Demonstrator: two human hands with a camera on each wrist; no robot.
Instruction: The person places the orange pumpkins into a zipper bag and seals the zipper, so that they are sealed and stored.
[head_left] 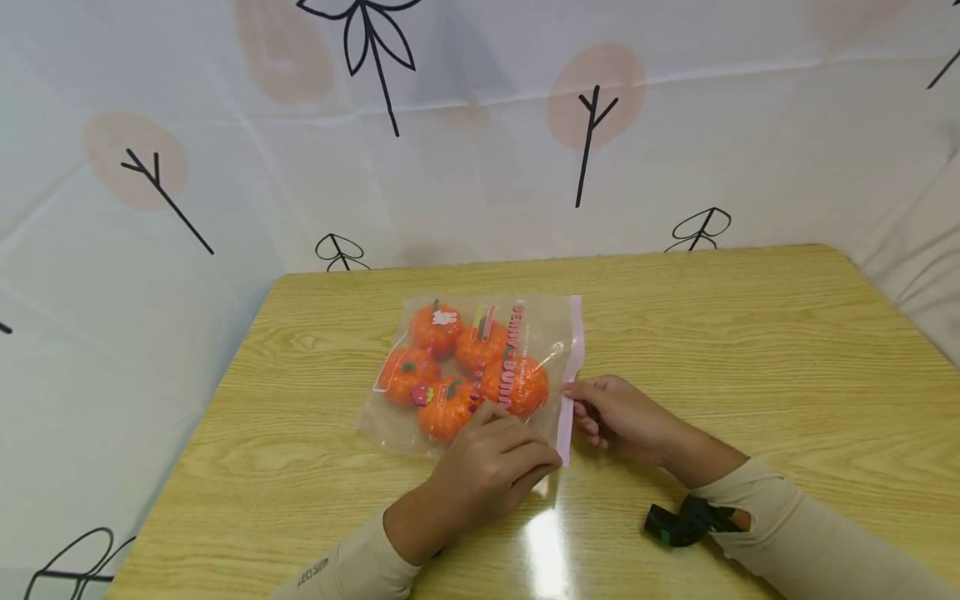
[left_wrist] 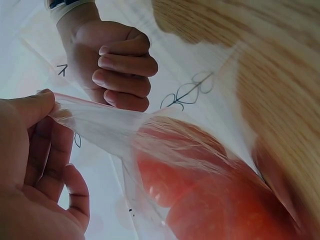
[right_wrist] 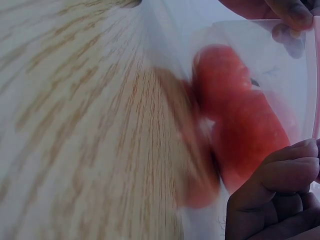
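Observation:
A clear zip bag (head_left: 555,333) with pink printing and a pink strip along its right edge lies on the table. Inside it are several small orange pumpkins (head_left: 447,410) with green stems. At the bag's near right corner, my left hand (head_left: 491,462) pinches the edge between thumb and finger; the left wrist view also shows this hand (left_wrist: 40,165) at the corner. Farther along the pink strip, my right hand (head_left: 626,417) pinches the edge with its thumb and index finger. In the right wrist view the pumpkins (right_wrist: 245,135) show blurred through the plastic.
The bag rests on a wood-grain table (head_left: 750,333). Behind it hangs a pale cloth (head_left: 480,192) with leaf and twig drawings. A black strap device (head_left: 682,522) sits at the right wrist.

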